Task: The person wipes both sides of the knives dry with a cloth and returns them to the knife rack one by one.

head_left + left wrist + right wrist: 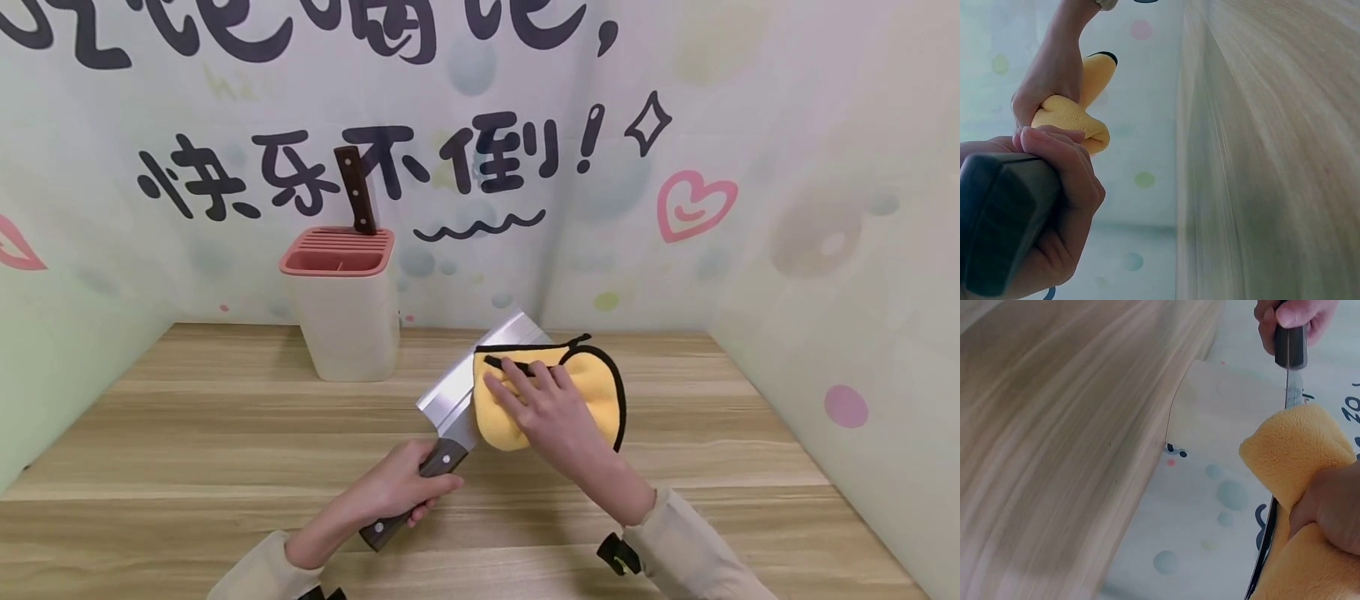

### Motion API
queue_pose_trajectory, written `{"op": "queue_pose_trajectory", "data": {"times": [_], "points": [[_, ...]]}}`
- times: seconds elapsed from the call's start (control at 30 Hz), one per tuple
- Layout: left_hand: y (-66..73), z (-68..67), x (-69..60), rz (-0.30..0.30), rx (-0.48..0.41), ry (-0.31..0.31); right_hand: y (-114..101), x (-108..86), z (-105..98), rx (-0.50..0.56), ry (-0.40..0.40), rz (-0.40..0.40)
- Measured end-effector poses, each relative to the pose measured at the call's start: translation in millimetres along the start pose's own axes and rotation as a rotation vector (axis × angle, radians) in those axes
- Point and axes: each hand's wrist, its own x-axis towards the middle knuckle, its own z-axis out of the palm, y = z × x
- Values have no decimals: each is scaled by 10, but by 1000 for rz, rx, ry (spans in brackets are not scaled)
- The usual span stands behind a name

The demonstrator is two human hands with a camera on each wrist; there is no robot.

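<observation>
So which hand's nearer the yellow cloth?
Right. The right hand holds the yellow cloth against the cleaver's blade; the left hand grips the cleaver's handle, below and left of the cloth in the head view.

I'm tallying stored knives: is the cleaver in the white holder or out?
Out: the left hand grips the cleaver, whose blade meets the yellow cloth, apart from the holder.

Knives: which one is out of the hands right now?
The brown-handled knife, handle up in the white block; the other, the wide cleaver, is gripped by the left hand.
</observation>
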Motion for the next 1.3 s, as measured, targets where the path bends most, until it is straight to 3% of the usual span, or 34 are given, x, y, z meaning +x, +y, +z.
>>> {"op": "queue_pose_trajectory", "data": {"times": [0.3, 0.5, 0.93, 1.3], "points": [[-5, -1, 15, 0, 10, -7, -116, 47, -47, -5, -25, -101], [-7, -13, 21, -16, 11, -12, -151, 58, -53, -3, -1, -145], [5, -16, 32, 23, 28, -43, -172, 77, -45, 9, 35, -270], [-19, -12, 30, 16, 48, -39, -151, 66, -52, 74, -10, -240]]}}
